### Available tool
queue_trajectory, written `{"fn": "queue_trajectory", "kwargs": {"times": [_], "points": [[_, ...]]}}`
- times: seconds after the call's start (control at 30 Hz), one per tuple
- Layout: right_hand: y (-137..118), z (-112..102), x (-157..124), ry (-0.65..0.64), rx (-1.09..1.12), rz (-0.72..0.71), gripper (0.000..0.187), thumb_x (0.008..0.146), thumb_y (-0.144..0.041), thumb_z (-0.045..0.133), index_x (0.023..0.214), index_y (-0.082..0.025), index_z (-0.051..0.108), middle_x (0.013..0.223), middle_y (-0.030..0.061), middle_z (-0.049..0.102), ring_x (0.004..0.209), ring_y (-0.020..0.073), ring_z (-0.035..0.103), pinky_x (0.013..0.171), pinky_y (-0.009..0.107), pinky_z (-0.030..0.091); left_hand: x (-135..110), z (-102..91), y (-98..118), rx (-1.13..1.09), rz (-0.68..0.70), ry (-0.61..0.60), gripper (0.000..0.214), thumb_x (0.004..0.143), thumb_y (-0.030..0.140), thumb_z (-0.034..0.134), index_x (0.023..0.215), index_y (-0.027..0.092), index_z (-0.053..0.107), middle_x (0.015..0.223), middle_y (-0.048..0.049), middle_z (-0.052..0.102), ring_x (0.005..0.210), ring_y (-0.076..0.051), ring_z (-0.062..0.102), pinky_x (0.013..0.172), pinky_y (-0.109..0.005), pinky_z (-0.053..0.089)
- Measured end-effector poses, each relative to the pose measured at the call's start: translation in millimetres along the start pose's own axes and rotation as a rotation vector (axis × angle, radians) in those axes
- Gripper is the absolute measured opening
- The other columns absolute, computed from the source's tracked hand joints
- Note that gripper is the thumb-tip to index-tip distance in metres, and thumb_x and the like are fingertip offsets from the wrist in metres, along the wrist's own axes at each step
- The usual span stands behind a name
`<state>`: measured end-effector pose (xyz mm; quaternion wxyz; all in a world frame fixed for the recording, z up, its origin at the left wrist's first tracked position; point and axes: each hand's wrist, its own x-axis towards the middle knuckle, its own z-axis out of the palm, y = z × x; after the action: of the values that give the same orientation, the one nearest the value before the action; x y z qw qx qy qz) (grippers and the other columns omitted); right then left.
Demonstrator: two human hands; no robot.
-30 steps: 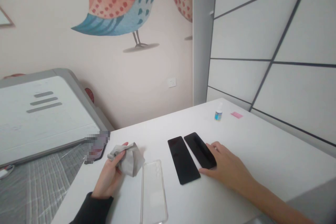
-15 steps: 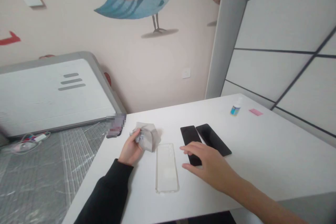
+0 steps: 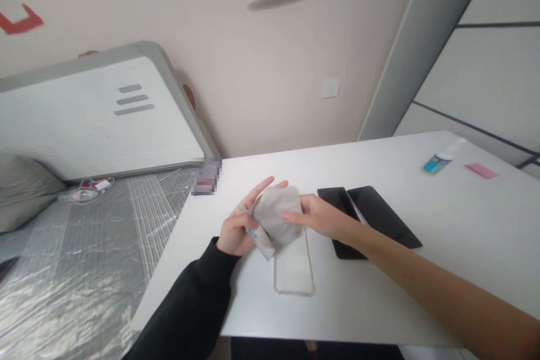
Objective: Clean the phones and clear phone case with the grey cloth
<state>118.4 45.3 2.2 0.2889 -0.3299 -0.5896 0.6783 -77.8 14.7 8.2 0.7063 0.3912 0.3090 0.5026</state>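
Note:
A grey cloth (image 3: 274,219) is held up just above the white table (image 3: 442,259) between both hands. My left hand (image 3: 238,228), in a black sleeve, grips its left side with the forefinger stretched out. My right hand (image 3: 316,215) pinches its right edge. Under the cloth lies a clear phone case (image 3: 294,270), flat on the table. Two black phones lie side by side to the right, the nearer one (image 3: 343,225) partly hidden by my right forearm and the other (image 3: 386,216) beyond it.
A small bottle with a blue label (image 3: 439,160) and a pink slip (image 3: 481,170) lie at the table's far right. A blurred dark object (image 3: 206,177) sits at the table's far left corner. Left of the table is a plastic-covered mattress (image 3: 84,270) and a white-grey headboard (image 3: 97,112).
My right hand left the black phones and moved left to the cloth. The cloth has been lifted and spread between both hands. The camera tilted down and left.

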Motion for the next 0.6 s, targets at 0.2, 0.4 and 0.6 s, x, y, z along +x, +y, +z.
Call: {"fn": "queue_trajectory", "kwargs": {"times": [0.2, 0.4, 0.6], "points": [[-13, -34, -18, 0.421, 0.215, 0.094, 0.019, 0.075, -0.035, 0.079, 0.08, -0.019, 0.07, 0.074, 0.0014, 0.074, 0.066, 0.0181, 0.069, 0.054, 0.025, 0.053, -3, -15.9, 11, 0.756, 0.169, 0.293, 0.063, 0.072, 0.019, 0.062, 0.134, 0.023, 0.051, 0.145, -0.013, 0.055, 0.112, -0.025, 0.066, 0.097, -0.037, 0.049], [-3, -57, -25, 0.594, 0.266, 0.022, 0.017, 0.078, -0.036, 0.076, 0.079, -0.021, 0.068, 0.06, -0.0011, 0.067, 0.062, 0.0208, 0.067, 0.054, 0.028, 0.053, -35, 26.0, -21, 1.696, -0.208, 0.447, 0.033, 0.086, 0.048, 0.068, 0.099, 0.018, 0.063, 0.094, -0.0141, 0.07, 0.083, -0.033, 0.07, 0.078, -0.04, 0.047], [0, -58, -24, 0.642, 0.393, -0.073, 0.026, 0.078, -0.048, 0.072, 0.09, -0.025, 0.065, 0.08, 0.0009, 0.075, 0.083, 0.0262, 0.074, 0.067, 0.035, 0.059, -26, 13.7, -18, 1.366, -0.219, 0.375, 0.009, 0.089, 0.024, 0.058, 0.082, 0.02, 0.06, 0.068, -0.0052, 0.065, 0.07, -0.025, 0.066, 0.071, -0.033, 0.045]]}}
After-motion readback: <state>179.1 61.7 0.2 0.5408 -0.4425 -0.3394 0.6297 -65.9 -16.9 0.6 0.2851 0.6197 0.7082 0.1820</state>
